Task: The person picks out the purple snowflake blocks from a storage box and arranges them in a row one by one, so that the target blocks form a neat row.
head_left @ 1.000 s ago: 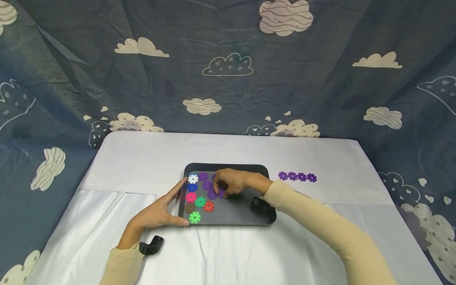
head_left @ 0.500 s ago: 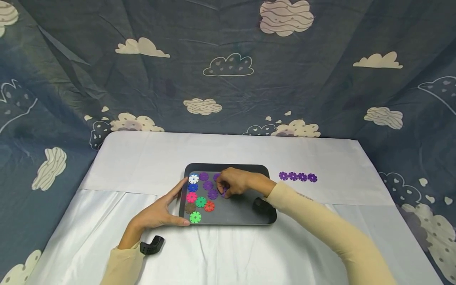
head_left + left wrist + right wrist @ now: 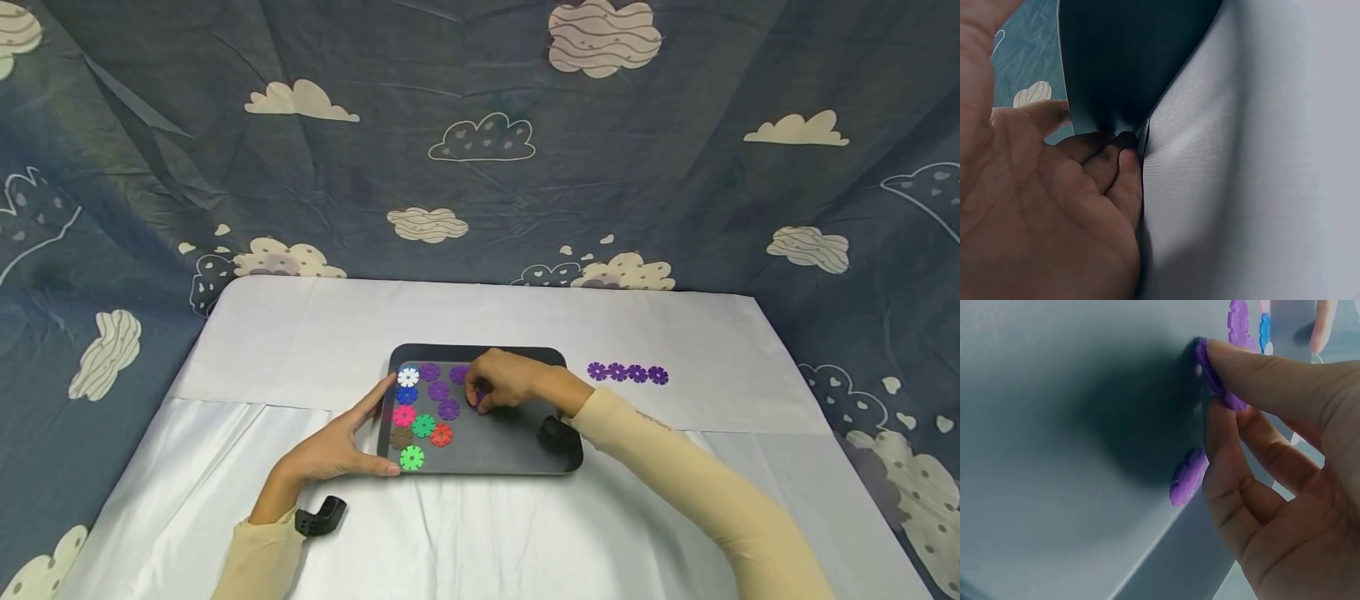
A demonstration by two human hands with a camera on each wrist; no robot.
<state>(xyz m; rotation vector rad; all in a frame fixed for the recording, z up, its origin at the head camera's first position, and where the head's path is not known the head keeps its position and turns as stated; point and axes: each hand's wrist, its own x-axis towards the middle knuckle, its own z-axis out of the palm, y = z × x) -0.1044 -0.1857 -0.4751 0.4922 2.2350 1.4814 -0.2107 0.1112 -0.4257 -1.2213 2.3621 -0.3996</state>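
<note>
My right hand pinches a purple interlocking disc between thumb and fingertips, close over the dark grey tray. In the right wrist view another purple disc lies just below the fingers. My left hand spans the tray's left end, its thumb at the near corner and a finger at the far corner. Against the tray's outer wall rest several of its fingertips in the left wrist view. Left of the right hand, several purple discs lie on the tray.
Toward the tray's left side sit white, blue, pink, brown, green, red and light green discs. A row of joined purple discs lies on the white cloth, right of the tray.
My right hand has moved slightly to the right with the pinched purple disc, baring more of the purple discs on its left. The left hand stays in place at the tray.
</note>
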